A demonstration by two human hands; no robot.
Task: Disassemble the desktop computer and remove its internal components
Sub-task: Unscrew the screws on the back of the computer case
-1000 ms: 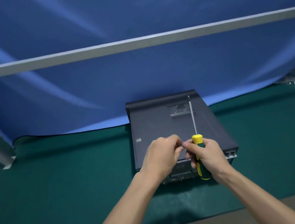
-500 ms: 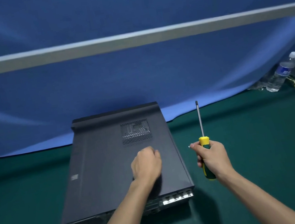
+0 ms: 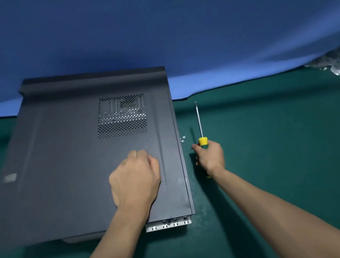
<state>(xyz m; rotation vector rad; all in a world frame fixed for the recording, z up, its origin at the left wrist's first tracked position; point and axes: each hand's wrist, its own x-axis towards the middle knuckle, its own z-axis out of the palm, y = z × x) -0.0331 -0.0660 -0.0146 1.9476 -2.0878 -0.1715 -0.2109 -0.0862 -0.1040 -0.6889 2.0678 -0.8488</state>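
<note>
A dark grey desktop computer case (image 3: pixel 70 168) lies flat on the green mat, its side panel with a perforated vent (image 3: pixel 121 115) facing up. My left hand (image 3: pixel 136 179) rests on the panel near its right edge, fingers curled into a loose fist with nothing seen inside. My right hand (image 3: pixel 209 156) hovers just right of the case and grips a yellow-and-green screwdriver (image 3: pixel 199 124) with its shaft pointing away from me. It also pinches a small screw at the fingertips. Two or three loose screws (image 3: pixel 183 139) lie on the mat beside the case.
A green mat (image 3: pixel 292 153) covers the table, and a blue cloth (image 3: pixel 170 27) hangs behind. Clear plastic bottles or wrapping (image 3: pixel 338 64) sit at the far right edge. The metal rear ports of the case (image 3: pixel 168 223) face me.
My hands came apart from the case's rear edge. The left hand now rests on the panel; the right moved right over the mat with screwdriver and screw. My view shifted closer.
</note>
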